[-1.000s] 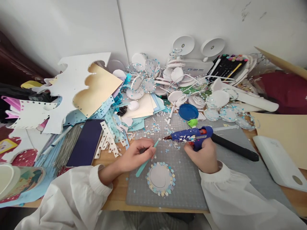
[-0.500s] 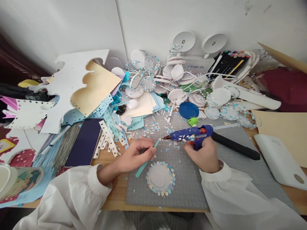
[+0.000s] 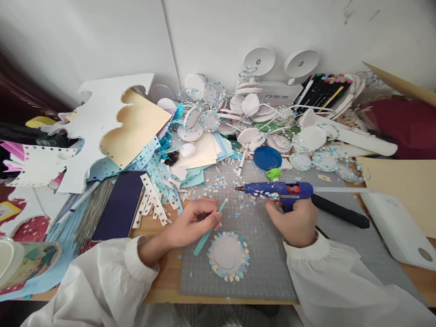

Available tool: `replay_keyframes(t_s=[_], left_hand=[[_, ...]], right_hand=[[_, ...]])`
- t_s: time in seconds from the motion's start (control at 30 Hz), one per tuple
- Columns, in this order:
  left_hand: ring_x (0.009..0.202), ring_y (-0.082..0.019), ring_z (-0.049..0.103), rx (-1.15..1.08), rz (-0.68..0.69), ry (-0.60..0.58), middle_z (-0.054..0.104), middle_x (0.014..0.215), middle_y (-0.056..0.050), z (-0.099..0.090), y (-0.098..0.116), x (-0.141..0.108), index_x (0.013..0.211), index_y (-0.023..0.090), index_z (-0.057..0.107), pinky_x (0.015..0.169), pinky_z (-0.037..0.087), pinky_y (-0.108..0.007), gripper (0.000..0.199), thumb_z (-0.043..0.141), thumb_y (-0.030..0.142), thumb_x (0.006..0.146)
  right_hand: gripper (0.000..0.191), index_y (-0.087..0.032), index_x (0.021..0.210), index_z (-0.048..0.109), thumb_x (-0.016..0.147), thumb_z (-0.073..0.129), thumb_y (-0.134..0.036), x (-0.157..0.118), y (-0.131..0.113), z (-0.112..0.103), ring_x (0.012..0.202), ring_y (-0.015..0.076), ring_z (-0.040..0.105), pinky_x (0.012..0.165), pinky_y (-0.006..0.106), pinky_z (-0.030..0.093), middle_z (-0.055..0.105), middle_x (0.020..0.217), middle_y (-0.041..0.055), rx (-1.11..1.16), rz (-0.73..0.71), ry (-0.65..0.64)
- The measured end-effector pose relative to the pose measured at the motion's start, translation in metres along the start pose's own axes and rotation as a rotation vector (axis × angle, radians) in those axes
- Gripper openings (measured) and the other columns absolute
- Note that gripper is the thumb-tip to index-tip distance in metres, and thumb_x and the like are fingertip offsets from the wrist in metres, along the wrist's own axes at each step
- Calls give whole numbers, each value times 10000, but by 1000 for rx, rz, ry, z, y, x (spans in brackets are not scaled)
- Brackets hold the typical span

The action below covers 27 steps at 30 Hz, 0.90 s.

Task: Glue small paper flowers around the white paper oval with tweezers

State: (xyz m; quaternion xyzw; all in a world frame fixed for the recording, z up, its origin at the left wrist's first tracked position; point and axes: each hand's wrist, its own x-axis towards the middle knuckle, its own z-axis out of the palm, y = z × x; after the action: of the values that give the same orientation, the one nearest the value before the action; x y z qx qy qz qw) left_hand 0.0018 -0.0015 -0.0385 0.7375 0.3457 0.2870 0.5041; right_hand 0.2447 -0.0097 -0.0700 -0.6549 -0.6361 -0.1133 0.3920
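In my left hand (image 3: 200, 220) is a pair of teal tweezers (image 3: 203, 240), pinched between thumb and fingers, with a small pale bit at the upper tip. My right hand (image 3: 296, 222) is wrapped around the handle of a blue hot glue gun (image 3: 269, 188), its nozzle pointing left toward the tweezers but apart from them. Below both hands a round white disc (image 3: 227, 254) lies flat on the grey cutting mat (image 3: 265, 272), edged with small blue, white and yellow paper stars. Loose paper stars (image 3: 218, 181) are scattered on the mat beyond my left hand.
Behind stand piled white discs and star-trimmed wire (image 3: 211, 93), a blue lid (image 3: 267, 157) and marker pens (image 3: 320, 91). At left lie a dark phone (image 3: 117, 206) and cut paper strips (image 3: 150, 200). A black rod (image 3: 340, 211) and white box (image 3: 398, 227) lie right.
My right hand has drawn the glue gun to the right and levelled it, so its nozzle has come away from the tweezers' tip. My left hand has barely moved.
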Motion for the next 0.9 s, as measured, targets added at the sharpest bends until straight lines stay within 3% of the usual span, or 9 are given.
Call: replay_keyframes(t_s=[0.17, 0.3, 0.5, 0.67, 0.77, 0.9], left_hand=[[586, -119, 450, -66, -38, 48, 470, 574, 4, -1, -2, -1, 561, 160, 536, 596, 367, -236, 411, 441, 344, 916], [562, -101, 423, -130, -73, 94, 444, 569, 20, -2, -2, 0, 546, 153, 535, 578, 337, -228, 376, 465, 283, 892], [548, -98, 403, -199, -129, 128, 424, 559, 26, -4, -2, 0, 545, 151, 587, 550, 311, -233, 353, 495, 276, 862], [551, -103, 390, -257, -178, 157, 410, 562, 20, -3, -5, -2, 553, 150, 635, 538, 291, -242, 342, 516, 277, 848], [550, -105, 375, -300, -192, 192, 400, 557, 17, -3, -8, -2, 559, 147, 658, 531, 270, -249, 336, 520, 261, 844], [563, -112, 378, -371, -191, 236, 434, 560, 6, -2, -11, -2, 572, 141, 680, 557, 275, -258, 336, 519, 253, 845]], right_hand=[[221, -181, 860, 596, 715, 633, -344, 4, 12, 2, 621, 244, 611, 583, 352, 488, 620, 682, 55, -94, 75, 32], [285, -138, 946, 594, 772, 620, -362, 7, 23, 4, 785, 309, 616, 663, 401, 482, 630, 813, 135, -163, 15, -32], [269, -106, 938, 567, 800, 562, -336, 11, 25, 4, 792, 340, 583, 649, 437, 453, 605, 856, 176, -282, 5, -210], [241, -102, 944, 534, 783, 520, -280, 13, 26, 4, 842, 347, 574, 682, 444, 456, 590, 894, 186, -301, 43, -277], [349, -78, 988, 516, 733, 555, -313, 8, 26, -4, 896, 375, 555, 723, 482, 453, 581, 929, 211, -312, 80, -268], [393, -113, 1053, 513, 763, 554, -375, -8, 15, -34, 940, 347, 549, 807, 493, 435, 581, 982, 173, -180, 47, -201]])
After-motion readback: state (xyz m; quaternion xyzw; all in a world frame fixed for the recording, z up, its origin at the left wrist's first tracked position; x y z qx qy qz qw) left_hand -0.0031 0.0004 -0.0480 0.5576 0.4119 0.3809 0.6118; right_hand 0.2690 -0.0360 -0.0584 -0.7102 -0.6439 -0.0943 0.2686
